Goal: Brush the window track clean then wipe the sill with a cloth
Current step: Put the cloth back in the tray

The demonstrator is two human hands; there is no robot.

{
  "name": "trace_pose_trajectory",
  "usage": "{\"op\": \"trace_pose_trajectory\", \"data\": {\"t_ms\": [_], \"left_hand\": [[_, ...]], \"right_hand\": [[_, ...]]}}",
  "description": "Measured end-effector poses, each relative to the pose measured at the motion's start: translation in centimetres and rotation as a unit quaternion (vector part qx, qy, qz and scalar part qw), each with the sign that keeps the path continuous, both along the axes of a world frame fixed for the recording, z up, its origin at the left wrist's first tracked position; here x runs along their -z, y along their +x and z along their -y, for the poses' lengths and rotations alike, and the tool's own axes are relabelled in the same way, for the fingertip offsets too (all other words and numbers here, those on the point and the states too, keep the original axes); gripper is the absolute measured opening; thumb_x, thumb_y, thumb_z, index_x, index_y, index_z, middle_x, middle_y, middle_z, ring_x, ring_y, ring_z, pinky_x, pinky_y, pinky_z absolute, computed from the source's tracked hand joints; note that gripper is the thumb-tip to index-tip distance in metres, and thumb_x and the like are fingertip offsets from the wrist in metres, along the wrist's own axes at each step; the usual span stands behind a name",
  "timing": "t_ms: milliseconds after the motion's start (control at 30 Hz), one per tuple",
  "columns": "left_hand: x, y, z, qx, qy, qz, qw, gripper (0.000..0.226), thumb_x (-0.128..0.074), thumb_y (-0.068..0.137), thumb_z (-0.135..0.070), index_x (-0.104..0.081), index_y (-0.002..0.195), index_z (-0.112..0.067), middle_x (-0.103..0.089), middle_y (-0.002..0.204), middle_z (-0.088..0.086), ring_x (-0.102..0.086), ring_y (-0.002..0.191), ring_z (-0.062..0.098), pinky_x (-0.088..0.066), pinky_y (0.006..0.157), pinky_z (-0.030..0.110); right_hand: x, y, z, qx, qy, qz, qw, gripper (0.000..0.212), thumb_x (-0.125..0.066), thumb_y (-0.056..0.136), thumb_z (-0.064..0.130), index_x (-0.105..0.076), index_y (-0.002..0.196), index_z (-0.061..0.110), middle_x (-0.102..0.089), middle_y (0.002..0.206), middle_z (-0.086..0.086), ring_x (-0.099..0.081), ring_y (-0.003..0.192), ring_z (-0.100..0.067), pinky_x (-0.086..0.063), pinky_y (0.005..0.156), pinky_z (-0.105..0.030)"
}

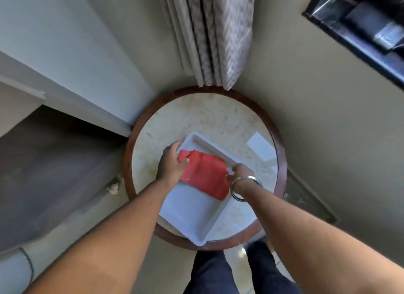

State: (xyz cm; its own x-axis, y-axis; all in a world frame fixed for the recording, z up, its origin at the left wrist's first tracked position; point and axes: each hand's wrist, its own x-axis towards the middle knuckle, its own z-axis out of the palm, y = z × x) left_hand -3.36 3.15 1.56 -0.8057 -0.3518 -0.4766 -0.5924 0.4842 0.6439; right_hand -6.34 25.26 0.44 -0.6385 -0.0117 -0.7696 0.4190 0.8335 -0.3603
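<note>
A red cloth lies folded in a white plastic tray on a small round table. My left hand pinches the cloth's left end between thumb and fingers. My right hand, with a metal bangle on the wrist, grips the cloth's right edge at the tray's far rim. No brush shows in the tray or on the table. The window track and sill are out of view, apart from a dark window corner at the upper right.
The table has a pale stone top and a dark wooden rim. A folded curtain hangs down to its far edge. A white bed or ledge runs along the left. My legs in dark trousers stand at the table's near edge.
</note>
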Motion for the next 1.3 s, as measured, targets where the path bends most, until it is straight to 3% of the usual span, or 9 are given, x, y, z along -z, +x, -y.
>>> {"op": "trace_pose_trajectory", "data": {"t_ms": [267, 400, 500, 633, 767, 933, 1000, 1167, 1300], "left_hand": [[-11.1, -7.1, -6.2, 0.265, -0.148, -0.117, 0.946, 0.056, -0.06, 0.095, -0.022, -0.043, 0.147, -0.014, -0.048, 0.147, 0.008, -0.047, 0.132, 0.028, -0.044, 0.104, 0.043], [-18.9, -14.5, -13.9, 0.343, -0.164, -0.27, 0.884, 0.055, -0.063, 0.092, -0.022, -0.049, 0.144, -0.013, -0.053, 0.143, 0.008, -0.05, 0.129, 0.03, -0.043, 0.104, 0.043], [-23.6, -19.8, -20.0, 0.369, -0.167, -0.326, 0.854, 0.054, -0.061, 0.092, -0.025, -0.049, 0.144, -0.015, -0.051, 0.145, 0.006, -0.046, 0.132, 0.029, -0.04, 0.108, 0.044], [-25.9, -25.5, -25.4, 0.469, -0.255, -0.289, 0.795, 0.051, -0.054, 0.097, -0.032, -0.044, 0.145, -0.017, -0.042, 0.151, 0.004, -0.034, 0.141, 0.027, -0.034, 0.111, 0.048], [-25.4, -28.1, -27.2, 0.557, -0.351, -0.233, 0.716, 0.049, -0.05, 0.098, -0.043, -0.046, 0.142, -0.021, -0.052, 0.143, 0.003, -0.047, 0.13, 0.028, -0.04, 0.101, 0.048], [-24.6, -28.9, -26.6, 0.629, -0.393, -0.193, 0.643, 0.073, -0.059, 0.093, -0.051, -0.031, 0.154, -0.023, -0.045, 0.14, 0.007, -0.046, 0.122, 0.029, -0.045, 0.097, 0.046], [-25.0, -29.2, -26.6, 0.635, -0.418, -0.202, 0.617, 0.067, -0.063, 0.091, -0.049, -0.04, 0.148, -0.022, -0.047, 0.131, 0.008, -0.047, 0.115, 0.027, -0.049, 0.092, 0.044], [-26.3, -27.1, -25.5, 0.633, -0.426, -0.239, 0.601, 0.063, -0.07, 0.078, -0.061, -0.056, 0.128, -0.025, -0.052, 0.126, 0.001, -0.052, 0.112, 0.023, -0.048, 0.091, 0.04], [-25.0, -21.2, -19.3, 0.612, -0.355, -0.245, 0.663, 0.059, -0.075, 0.074, -0.055, -0.059, 0.124, -0.028, -0.06, 0.121, -0.002, -0.058, 0.107, 0.023, -0.046, 0.087, 0.039]], "right_hand": [[-10.4, -1.8, -7.7, -0.025, 0.053, -0.202, 0.978, 0.037, -0.052, 0.093, 0.029, -0.051, 0.129, 0.021, -0.052, 0.129, -0.008, -0.059, 0.108, -0.032, -0.048, 0.085, -0.037], [-19.6, -6.4, -14.0, -0.008, 0.086, -0.418, 0.904, 0.035, -0.062, 0.086, 0.019, -0.061, 0.119, 0.01, -0.06, 0.113, -0.018, -0.06, 0.096, -0.041, -0.047, 0.087, -0.042], [-24.6, -9.8, -18.0, 0.023, 0.124, -0.491, 0.862, 0.036, -0.064, 0.084, 0.019, -0.062, 0.119, 0.009, -0.061, 0.114, -0.018, -0.059, 0.1, -0.041, -0.047, 0.091, -0.043], [-26.7, -13.2, -21.5, 0.004, 0.195, -0.41, 0.891, 0.041, -0.059, 0.089, 0.033, -0.053, 0.126, 0.016, -0.056, 0.125, -0.01, -0.055, 0.111, -0.036, -0.047, 0.09, -0.043], [-26.2, -15.1, -23.1, -0.039, 0.229, -0.353, 0.906, 0.034, -0.057, 0.091, 0.037, -0.054, 0.118, 0.017, -0.06, 0.12, -0.009, -0.056, 0.111, -0.035, -0.047, 0.087, -0.043], [-24.9, -16.5, -24.0, -0.072, 0.201, -0.318, 0.924, 0.03, -0.064, 0.089, 0.031, -0.061, 0.114, 0.016, -0.058, 0.115, -0.012, -0.055, 0.109, -0.036, -0.048, 0.086, -0.041], [-25.0, -17.1, -24.3, -0.079, 0.177, -0.298, 0.935, 0.027, -0.066, 0.088, 0.028, -0.065, 0.112, 0.015, -0.058, 0.114, -0.013, -0.057, 0.107, -0.036, -0.048, 0.087, -0.038], [-25.5, -16.6, -23.9, -0.142, 0.195, -0.297, 0.924, 0.02, -0.062, 0.089, 0.027, -0.063, 0.102, 0.012, -0.061, 0.11, -0.013, -0.059, 0.104, -0.035, -0.046, 0.084, -0.035], [-24.3, -11.8, -20.0, -0.179, 0.144, -0.32, 0.919, 0.012, -0.06, 0.078, 0.028, -0.063, 0.081, 0.016, -0.069, 0.086, -0.008, -0.064, 0.084, -0.032, -0.036, 0.061, -0.028]]}}
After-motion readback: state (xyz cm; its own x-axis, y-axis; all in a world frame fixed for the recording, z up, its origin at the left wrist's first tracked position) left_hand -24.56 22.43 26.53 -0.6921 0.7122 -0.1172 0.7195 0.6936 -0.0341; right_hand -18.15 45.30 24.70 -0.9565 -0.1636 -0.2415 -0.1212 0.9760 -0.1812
